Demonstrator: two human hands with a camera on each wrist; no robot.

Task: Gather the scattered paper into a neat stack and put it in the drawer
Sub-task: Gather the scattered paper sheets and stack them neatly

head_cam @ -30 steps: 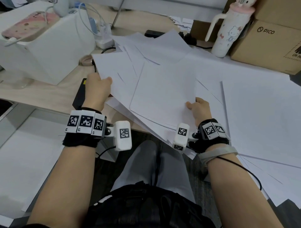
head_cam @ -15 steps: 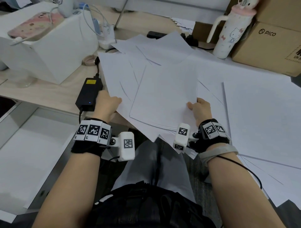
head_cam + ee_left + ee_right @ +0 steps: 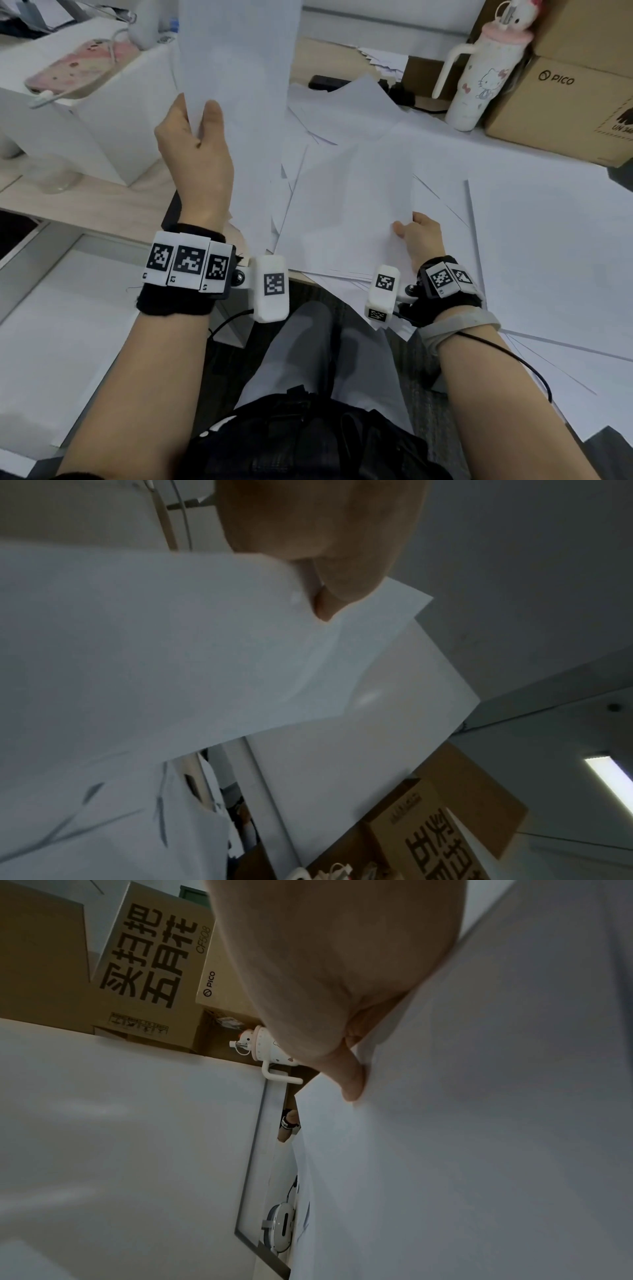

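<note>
From the head view, the left hand pinches a raised sheet by its bottom edge. It stands tall, long side up, over the desk's left side. The right hand grips the paper pile at the desk's near edge.

In the left wrist view, the thumb pinches that sheet.

In the right wrist view, a fingertip presses into the paper pile.
</note>
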